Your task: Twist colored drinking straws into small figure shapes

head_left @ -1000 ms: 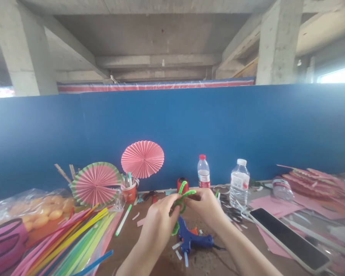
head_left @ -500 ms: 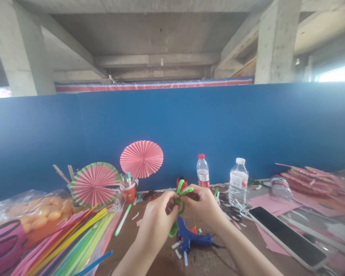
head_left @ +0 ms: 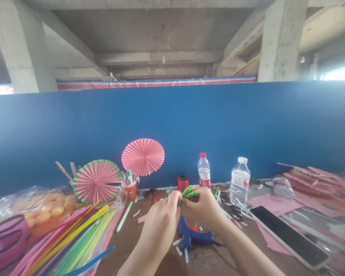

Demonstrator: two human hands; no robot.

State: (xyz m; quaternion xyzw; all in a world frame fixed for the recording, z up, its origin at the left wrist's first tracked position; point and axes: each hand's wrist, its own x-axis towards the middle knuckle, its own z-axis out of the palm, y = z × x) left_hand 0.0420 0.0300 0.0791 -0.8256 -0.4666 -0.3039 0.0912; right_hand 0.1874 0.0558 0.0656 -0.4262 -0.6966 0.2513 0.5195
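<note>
Between my two hands, just above the table's middle, is a bright green fuzzy stem piece [head_left: 190, 191] with looped ends. My left hand [head_left: 164, 215] pinches its lower left part, which the fingers largely hide. Thumb and fingers of my right hand [head_left: 201, 204] are closed on its right side, close to the left fingertips. Directly below the hands a blue glue gun [head_left: 194, 234] lies on the brown table [head_left: 199, 264], with small pale strips around it.
Colourful stems [head_left: 83, 234] and bagged orange balls [head_left: 48, 207] lie left. Pleated fans [head_left: 143, 157] and a marker cup [head_left: 129, 190] stand behind. Two bottles [head_left: 240, 182], scissors [head_left: 232, 211], a phone [head_left: 289, 235] and pink paper [head_left: 271, 204] are to the right.
The green piece's upright ends have come down and now curve to the right. My left hand has turned, its back more to the camera, hiding the lower green part. The view has shifted slightly.
</note>
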